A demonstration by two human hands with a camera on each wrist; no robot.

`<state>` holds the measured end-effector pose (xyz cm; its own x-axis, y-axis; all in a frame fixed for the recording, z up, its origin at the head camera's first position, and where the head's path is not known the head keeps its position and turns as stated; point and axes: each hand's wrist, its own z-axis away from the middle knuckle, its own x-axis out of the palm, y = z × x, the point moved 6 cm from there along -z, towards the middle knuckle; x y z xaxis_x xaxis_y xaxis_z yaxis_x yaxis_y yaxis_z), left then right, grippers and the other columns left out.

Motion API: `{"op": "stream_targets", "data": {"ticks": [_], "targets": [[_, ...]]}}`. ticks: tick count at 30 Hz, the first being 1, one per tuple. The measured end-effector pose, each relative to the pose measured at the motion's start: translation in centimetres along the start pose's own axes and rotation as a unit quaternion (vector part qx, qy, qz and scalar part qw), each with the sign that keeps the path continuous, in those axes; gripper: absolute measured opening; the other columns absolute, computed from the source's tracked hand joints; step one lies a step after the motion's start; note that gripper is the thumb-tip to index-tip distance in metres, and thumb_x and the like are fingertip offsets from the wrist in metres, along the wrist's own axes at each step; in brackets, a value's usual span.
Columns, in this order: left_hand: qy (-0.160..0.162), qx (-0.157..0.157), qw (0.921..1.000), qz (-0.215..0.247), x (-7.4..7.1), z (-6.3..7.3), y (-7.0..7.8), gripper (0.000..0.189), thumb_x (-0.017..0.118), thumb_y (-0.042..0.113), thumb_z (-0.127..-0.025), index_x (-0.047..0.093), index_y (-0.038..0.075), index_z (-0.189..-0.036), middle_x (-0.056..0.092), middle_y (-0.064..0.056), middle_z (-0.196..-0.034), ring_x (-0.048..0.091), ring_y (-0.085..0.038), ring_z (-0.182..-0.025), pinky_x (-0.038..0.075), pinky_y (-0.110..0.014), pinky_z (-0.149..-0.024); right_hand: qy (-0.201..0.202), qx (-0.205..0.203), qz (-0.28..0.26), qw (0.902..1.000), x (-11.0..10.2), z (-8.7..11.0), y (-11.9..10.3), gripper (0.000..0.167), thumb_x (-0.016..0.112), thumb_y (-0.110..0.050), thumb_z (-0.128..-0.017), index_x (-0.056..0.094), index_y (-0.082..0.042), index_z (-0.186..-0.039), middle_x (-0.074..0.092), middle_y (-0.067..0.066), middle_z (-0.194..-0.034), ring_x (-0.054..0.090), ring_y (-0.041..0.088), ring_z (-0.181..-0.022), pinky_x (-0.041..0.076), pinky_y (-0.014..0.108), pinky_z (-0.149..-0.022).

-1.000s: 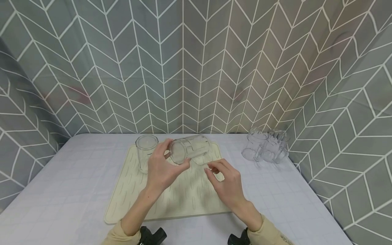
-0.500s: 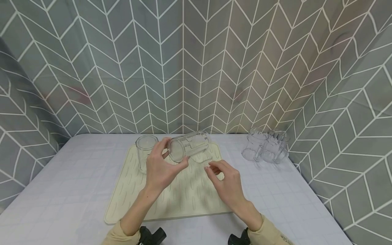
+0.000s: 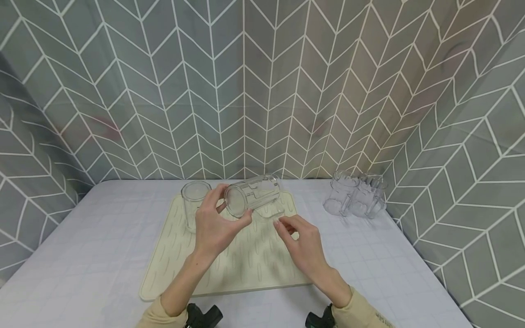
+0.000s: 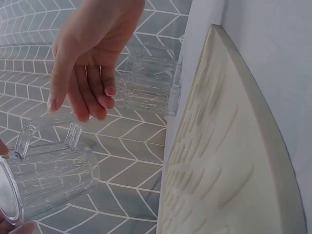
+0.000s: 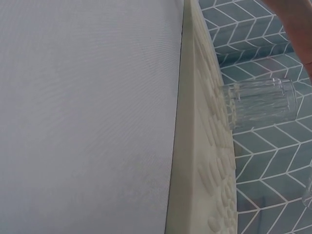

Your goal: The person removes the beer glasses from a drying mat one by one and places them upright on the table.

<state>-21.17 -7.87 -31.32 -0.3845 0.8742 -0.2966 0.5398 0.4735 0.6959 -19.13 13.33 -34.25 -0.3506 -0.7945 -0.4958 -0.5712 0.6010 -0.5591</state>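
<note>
Clear mug (image 3: 255, 194), tilted, gripped in left hand (image 3: 220, 223); right hand (image 3: 302, 243) nearby, fingers loosely curved; clear glass (image 3: 192, 210) standing on cream mat (image 3: 234, 273); further mugs (image 3: 342, 197) grouped on desk (image 3: 82, 237).

The place looked like a screened-off booth, its wider room hidden. Grey chevron-patterned hangings (image 3: 262, 91) closed in a pale tabletop (image 3: 90, 237) at the back and sides.

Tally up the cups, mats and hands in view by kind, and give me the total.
Clear cups: 4 (held cup, standing cup, two overlapping cups at the table's right)
Mats: 1 (pale mat)
Hands: 2 (left hand, right hand)
Total: 7
</note>
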Motion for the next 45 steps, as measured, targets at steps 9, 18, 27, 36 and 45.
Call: {"op": "stream_targets", "data": {"ticks": [9,18,27,36,45], "targets": [[-0.005,0.004,1.0,0.007,0.2,0.0,0.0,0.064,0.087,0.022,-0.071,0.06,0.005,-0.127,0.063,-0.009,-0.119,0.06,-0.022,-0.109,0.06,-0.036,-0.092,-0.006,0.034,-0.012,0.9993,0.0,0.0,0.5,0.014,0.067,-0.021,-0.096,0.077,-0.011,-0.098,0.072,-0.006,-0.085,0.066,0.007,-0.075,0.059,0.027,-0.068],[-0.027,0.002,0.9994,0.021,0.6,0.1,-0.2,0.065,0.086,0.02,-0.072,0.059,0.006,-0.129,0.061,-0.008,-0.121,0.059,-0.022,-0.111,0.059,-0.034,-0.095,0.015,0.061,-0.036,0.9974,-0.3,0.0,0.9,0.016,0.066,-0.021,-0.097,0.076,-0.009,-0.1,0.073,-0.005,-0.088,0.069,0.011,-0.08,0.061,0.027,-0.074],[-0.058,0.006,0.9982,0.014,1.1,0.1,-0.3,0.065,0.087,0.018,-0.072,0.058,0.004,-0.128,0.06,-0.009,-0.119,0.061,-0.024,-0.112,0.056,-0.033,-0.1,0.031,0.074,-0.038,0.996,-1.0,-0.2,1.4,0.019,0.067,-0.023,-0.097,0.075,-0.008,-0.104,0.074,-0.003,-0.09,0.07,0.013,-0.083,0.06,0.028,-0.076],[-0.069,0.012,0.9975,0.007,1.3,0.3,-0.3,0.063,0.087,0.019,-0.071,0.058,0.005,-0.126,0.061,-0.007,-0.118,0.062,-0.023,-0.112,0.056,-0.034,-0.1,0.04,0.09,-0.043,0.9942,-1.2,-0.3,1.3,0.019,0.071,-0.024,-0.094,0.076,-0.008,-0.103,0.074,-0.003,-0.091,0.07,0.014,-0.081,0.06,0.027,-0.075],[-0.076,0.022,0.9968,-0.008,1.6,0.4,-0.2,0.064,0.088,0.02,-0.07,0.059,0.005,-0.125,0.062,-0.008,-0.117,0.064,-0.026,-0.115,0.056,-0.035,-0.1,0.049,0.097,-0.058,0.9924,-1.4,-0.3,1.4,0.019,0.074,-0.023,-0.091,0.076,-0.007,-0.101,0.073,-0.002,-0.088,0.07,0.013,-0.079,0.06,0.028,-0.078]]}}
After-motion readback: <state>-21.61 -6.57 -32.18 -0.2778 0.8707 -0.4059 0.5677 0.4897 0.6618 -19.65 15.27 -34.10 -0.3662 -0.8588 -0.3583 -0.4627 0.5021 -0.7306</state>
